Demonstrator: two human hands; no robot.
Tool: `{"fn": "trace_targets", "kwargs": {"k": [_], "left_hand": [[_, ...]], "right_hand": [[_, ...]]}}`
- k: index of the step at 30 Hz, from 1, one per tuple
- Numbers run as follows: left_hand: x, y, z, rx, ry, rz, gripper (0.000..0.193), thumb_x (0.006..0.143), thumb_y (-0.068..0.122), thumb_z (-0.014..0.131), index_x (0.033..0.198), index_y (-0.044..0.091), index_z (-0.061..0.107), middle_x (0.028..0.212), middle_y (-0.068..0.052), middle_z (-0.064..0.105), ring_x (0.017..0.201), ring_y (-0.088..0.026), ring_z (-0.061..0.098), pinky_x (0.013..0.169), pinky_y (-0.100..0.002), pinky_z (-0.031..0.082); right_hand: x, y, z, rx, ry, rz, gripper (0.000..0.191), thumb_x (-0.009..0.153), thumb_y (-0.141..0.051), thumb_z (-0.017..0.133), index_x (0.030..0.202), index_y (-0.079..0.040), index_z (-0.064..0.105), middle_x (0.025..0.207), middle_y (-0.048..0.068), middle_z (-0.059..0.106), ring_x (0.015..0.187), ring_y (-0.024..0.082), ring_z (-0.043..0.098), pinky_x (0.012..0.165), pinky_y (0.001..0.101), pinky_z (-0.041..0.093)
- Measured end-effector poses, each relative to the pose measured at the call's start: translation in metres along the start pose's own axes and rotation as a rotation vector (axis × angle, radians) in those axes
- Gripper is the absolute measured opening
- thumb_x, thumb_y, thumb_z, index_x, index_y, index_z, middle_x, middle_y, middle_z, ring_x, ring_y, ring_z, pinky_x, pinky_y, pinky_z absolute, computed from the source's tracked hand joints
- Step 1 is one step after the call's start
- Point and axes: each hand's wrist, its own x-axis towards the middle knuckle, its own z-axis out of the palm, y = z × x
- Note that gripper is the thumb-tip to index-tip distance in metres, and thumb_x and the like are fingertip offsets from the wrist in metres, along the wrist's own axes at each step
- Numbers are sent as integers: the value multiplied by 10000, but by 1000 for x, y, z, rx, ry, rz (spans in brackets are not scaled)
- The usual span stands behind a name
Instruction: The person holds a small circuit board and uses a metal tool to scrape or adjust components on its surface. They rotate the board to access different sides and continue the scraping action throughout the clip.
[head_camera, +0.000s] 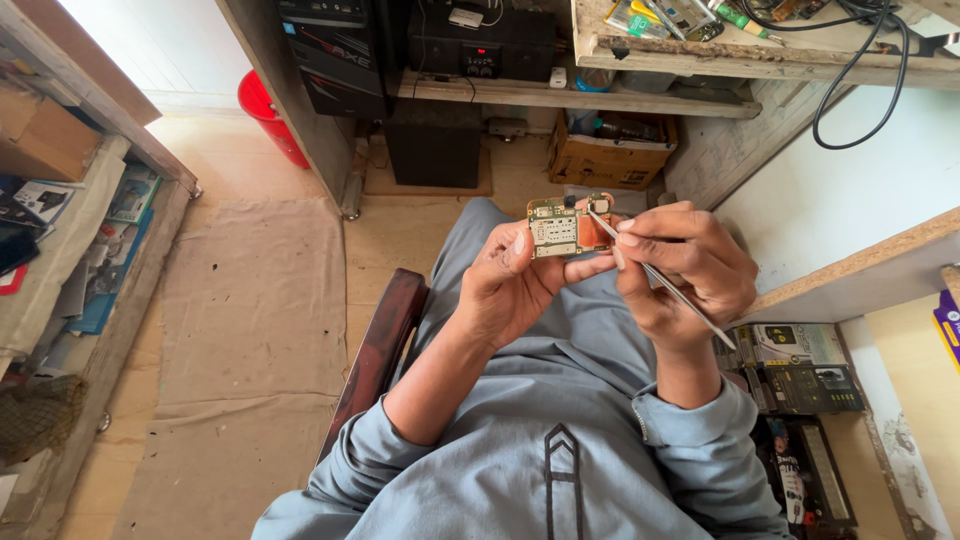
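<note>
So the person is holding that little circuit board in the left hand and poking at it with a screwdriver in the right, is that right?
Nearly. The left hand does hold the small circuit board, but the tool in the right hand is not a screwdriver: it is a pair of thin metal tweezers, tip touching the board's upper edge. The head view shows this.

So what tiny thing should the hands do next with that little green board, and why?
Probably ease the tweezers tip down a touch: the right hand aims it at the circuit board's upper edge, while the left hand grips the board steady.
</note>
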Motion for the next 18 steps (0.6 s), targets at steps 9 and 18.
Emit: {"fn": "trace_targets", "kwargs": {"k": [9,18], "left_hand": [[-1,-1,-4,-21,37,-16,584,1095,394,631,1358,-126,585,1409,-231,603,1341,-310,587,1219,-516,432],[0,-1,-4,-16,40,-6,598,1092,402,630,1360,-131,582,1407,-255,599,1337,-315,586,1217,-506,432]], "right_hand": [[0,0,4,-143,-4,-80,158,903,75,795,991,-20,704,1010,89,710,912,248,736,740,311,624],[-3,4,6,-137,10,-86,129,932,10,805,1009,-7,704,1026,110,711,902,251,734,748,321,613]]}}
